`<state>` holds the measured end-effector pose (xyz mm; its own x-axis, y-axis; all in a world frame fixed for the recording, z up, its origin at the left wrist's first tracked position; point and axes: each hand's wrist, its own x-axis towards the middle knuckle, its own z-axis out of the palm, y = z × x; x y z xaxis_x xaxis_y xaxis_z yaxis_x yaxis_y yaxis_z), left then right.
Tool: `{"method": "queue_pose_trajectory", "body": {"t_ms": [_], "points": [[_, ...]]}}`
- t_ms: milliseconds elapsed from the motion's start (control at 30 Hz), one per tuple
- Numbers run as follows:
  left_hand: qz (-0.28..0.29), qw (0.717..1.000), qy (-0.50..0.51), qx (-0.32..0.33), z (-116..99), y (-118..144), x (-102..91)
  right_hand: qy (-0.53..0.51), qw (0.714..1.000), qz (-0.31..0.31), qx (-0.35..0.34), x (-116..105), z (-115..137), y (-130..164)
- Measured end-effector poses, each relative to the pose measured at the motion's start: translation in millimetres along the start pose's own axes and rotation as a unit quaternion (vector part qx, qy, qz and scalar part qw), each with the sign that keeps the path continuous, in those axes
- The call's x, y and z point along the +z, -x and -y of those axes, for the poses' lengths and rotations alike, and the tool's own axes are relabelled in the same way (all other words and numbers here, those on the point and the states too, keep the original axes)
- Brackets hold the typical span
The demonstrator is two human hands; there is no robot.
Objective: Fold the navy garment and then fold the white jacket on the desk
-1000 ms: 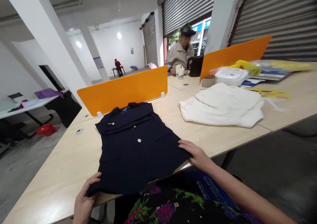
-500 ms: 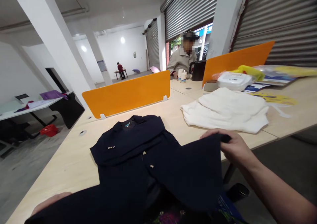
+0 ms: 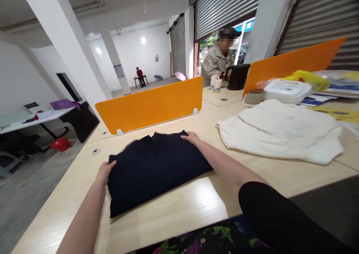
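Note:
A dark navy jacket [image 3: 157,168] lies folded over on itself on the light wooden table [image 3: 179,209]. Its lower half covers the front, so the buttons and most of the collar are hidden. My left hand [image 3: 105,171] grips the jacket's left corner, thumb over the cloth. At the upper right edge, my right hand [image 3: 191,138] has its fingers closed on the fabric. To the right of the jacket lies a folded cream garment [image 3: 277,130], which neither hand touches.
Orange dividers [image 3: 151,106] stand behind the jacket and at the right. Beyond the cream garment are a tape roll [image 3: 254,96], a white plastic box [image 3: 288,90] and yellow packaging [image 3: 308,79]. A co-worker [image 3: 217,61] is near paper cups [image 3: 215,83] and a black pitcher [image 3: 238,77].
Both hands have carried the jacket's lower half away from me, up over its top half. The gold buttons and neck label are now covered. The co-worker leans toward the pitcher.

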<state>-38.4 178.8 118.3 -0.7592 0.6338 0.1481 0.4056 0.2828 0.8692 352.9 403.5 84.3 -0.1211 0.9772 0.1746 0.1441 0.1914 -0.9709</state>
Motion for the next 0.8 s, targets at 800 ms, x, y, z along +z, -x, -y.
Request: {"method": "queue_pose_trajectory", "body": {"t_ms": [800], "points": [[0.094,0.913,-0.394,0.044,38,67,-24.8,0.365,0.928,0.073,-0.017,-41,-23,88]]}}
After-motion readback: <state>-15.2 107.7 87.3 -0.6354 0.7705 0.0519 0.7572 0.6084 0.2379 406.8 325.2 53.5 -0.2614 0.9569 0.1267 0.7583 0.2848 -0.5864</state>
